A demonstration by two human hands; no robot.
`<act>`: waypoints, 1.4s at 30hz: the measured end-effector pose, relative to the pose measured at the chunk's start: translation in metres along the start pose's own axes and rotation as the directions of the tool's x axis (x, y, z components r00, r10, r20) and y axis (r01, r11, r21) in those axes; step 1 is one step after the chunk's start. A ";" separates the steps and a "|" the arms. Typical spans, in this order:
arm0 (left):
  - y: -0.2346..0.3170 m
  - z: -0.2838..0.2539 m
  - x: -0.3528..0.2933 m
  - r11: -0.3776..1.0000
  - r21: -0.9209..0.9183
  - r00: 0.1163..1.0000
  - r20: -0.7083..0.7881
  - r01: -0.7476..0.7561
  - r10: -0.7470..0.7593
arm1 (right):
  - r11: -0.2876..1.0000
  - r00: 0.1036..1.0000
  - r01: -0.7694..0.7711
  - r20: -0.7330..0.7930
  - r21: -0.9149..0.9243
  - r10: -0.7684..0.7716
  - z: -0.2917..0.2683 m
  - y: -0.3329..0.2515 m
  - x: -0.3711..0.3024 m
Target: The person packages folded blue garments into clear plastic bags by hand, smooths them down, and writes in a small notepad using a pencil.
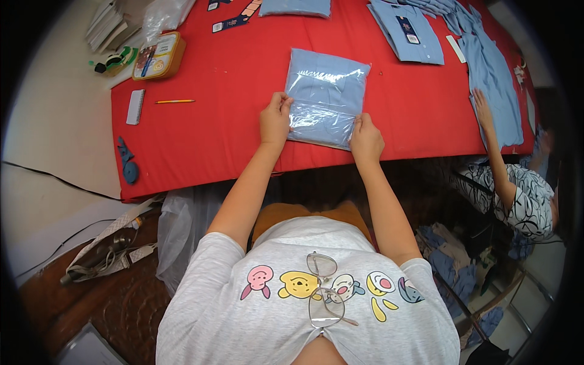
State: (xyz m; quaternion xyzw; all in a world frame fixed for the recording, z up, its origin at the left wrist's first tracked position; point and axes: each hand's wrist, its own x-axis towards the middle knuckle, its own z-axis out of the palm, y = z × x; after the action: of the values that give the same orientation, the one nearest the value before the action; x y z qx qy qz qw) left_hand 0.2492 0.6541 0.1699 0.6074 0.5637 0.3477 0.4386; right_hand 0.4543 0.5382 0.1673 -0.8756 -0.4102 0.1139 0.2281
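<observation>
A folded light-blue shirt in a clear plastic bag (326, 91) lies flat near the front edge of the red-covered table. My left hand (275, 118) pinches the bag's left side, thumb and fingers closed on the plastic. On the lower right side, my right hand (367, 139) grips the bag in the same way. The plastic shines with creases across its middle.
A folded blue shirt with a dark tag (401, 36) lies at the far right, beside an unfolded blue garment (496, 79) under a co-worker's hand (483, 112). To the left are a pencil (174, 101), a notepad (135, 107) and a yellow-edged box (159, 56).
</observation>
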 end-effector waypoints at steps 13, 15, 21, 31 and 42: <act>0.014 -0.016 -0.014 0.522 0.511 0.709 0.289 -0.683 0.643 | 0.869 0.852 0.494 -0.201 0.001 -0.484 -0.034 -0.007 0.002; 0.012 0.001 -0.023 0.473 0.484 0.664 0.382 -0.736 0.643 | 0.710 0.715 0.698 -0.151 0.095 -0.683 -0.015 -0.019 -0.012; -0.003 0.016 -0.023 0.441 0.594 0.734 0.463 -0.673 0.497 | 0.815 0.815 0.580 0.008 0.000 -0.580 0.020 -0.010 -0.024; 0.009 0.012 -0.014 0.477 0.565 0.739 0.523 -0.673 0.425 | 0.836 0.827 0.549 0.142 0.003 -0.543 -0.014 0.008 -0.017; 0.040 0.067 0.047 0.486 0.643 0.796 0.371 -0.592 0.479 | 0.812 0.811 0.582 -0.091 0.032 -0.578 0.011 -0.045 0.077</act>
State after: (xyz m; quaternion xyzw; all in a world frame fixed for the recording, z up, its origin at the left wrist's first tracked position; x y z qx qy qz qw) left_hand 0.3311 0.6920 0.1783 0.8975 0.4029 0.1670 0.0655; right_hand 0.4694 0.6262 0.1786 -0.7056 -0.6450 0.0170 0.2930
